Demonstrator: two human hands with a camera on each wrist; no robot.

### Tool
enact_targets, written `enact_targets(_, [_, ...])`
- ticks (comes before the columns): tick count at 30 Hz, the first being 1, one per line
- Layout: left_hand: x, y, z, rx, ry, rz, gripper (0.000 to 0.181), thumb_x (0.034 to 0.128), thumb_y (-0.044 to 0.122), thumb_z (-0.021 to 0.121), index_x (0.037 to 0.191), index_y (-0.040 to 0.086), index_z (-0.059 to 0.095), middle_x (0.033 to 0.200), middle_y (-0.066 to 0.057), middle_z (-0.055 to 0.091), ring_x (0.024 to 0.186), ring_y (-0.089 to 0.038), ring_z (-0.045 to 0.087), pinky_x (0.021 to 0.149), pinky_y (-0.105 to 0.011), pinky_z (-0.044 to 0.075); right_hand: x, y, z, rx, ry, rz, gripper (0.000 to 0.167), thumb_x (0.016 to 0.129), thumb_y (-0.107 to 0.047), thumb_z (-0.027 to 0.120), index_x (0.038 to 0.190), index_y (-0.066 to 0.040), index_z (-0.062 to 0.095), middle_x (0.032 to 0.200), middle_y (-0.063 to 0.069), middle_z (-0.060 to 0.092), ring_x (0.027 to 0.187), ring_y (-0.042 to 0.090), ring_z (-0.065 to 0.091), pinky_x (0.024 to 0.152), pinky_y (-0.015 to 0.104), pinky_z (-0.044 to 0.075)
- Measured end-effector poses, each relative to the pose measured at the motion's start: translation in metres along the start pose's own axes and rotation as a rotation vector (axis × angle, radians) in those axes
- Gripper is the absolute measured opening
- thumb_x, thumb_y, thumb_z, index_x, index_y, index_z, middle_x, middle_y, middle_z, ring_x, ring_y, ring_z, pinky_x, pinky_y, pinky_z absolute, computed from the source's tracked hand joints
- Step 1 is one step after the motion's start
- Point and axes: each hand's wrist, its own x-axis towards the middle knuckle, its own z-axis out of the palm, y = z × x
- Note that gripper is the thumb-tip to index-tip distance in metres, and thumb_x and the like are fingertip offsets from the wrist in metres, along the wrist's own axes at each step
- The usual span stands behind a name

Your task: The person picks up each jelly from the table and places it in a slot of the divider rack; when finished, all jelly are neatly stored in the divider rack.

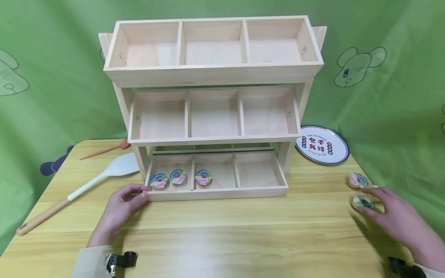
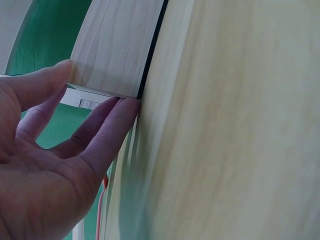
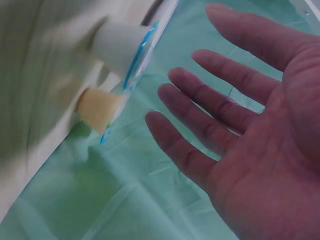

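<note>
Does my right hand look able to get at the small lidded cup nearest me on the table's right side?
Probably yes: your right hand is open right beside that lidded cup, and nothing visible blocks its fingers.

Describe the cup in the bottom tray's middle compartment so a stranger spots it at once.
Find the wooden rack, then its bottom tray. In the middle compartment, toward its left side, is the cup. It sits alone, while the left compartment holds two.

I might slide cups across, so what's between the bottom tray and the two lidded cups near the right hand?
Bare wood-grain tabletop separates tray and lidded cups in the head view.
</note>
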Motion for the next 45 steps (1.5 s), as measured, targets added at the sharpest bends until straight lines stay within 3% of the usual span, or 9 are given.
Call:
enact_targets(10, [-0.002, 0.001, -0.001, -0.030, 0.000, 0.006, 0.038, 0.0934, 0.013, 0.068, 0.124, -0.008, 0.057, 0.129, -0.024, 0.054, 0.102, -0.014, 0.062, 0.091, -0.024, 0.053, 0.010, 0.013, 0.005, -0.005, -0.093, -0.026, 0.063, 0.087, -0.026, 0.076, 0.133, 0.008, 0.049, 0.125, 0.044, 0.042, 0.106, 0.064, 0.041, 0.083, 0.080, 0.034])
enact_targets(22, [-0.001, 0.000, 0.001, -0.036, -0.014, -0.005, 0.038, 0.0932, 0.011, 0.068, 0.124, -0.008, 0.056, 0.129, -0.024, 0.054, 0.101, -0.017, 0.063, 0.091, -0.025, 0.053, 0.017, 0.016, 0.007, -0.063, -0.133, -0.029, 0.061, 0.083, -0.016, 0.076, 0.129, 0.013, 0.048, 0.123, 0.047, 0.036, 0.105, 0.067, 0.036, 0.084, 0.082, 0.030])
enact_targets(32, [0.000, 0.001, 0.002, -0.017, 0.003, -0.003, 0.036, 0.0937, 0.010, 0.067, 0.124, -0.007, 0.057, 0.127, -0.023, 0.056, 0.103, -0.019, 0.063, 0.090, -0.024, 0.053, 0.022, 0.015, 0.009, -0.078, -0.122, -0.056, 0.055, 0.082, -0.012, 0.075, 0.126, 0.011, 0.051, 0.117, 0.045, 0.042, 0.100, 0.065, 0.044, 0.081, 0.079, 0.037])
enact_targets(45, [0.000, 0.003, 0.000, -0.053, -0.010, -0.018, 0.037, 0.0941, 0.010, 0.066, 0.124, -0.008, 0.056, 0.128, -0.024, 0.054, 0.102, -0.017, 0.063, 0.092, -0.025, 0.053, 0.023, -0.008, 0.006, -0.035, -0.094, -0.068, 0.052, 0.081, -0.016, 0.078, 0.124, 0.005, 0.056, 0.117, 0.039, 0.044, 0.099, 0.062, 0.047, 0.078, 0.077, 0.041])
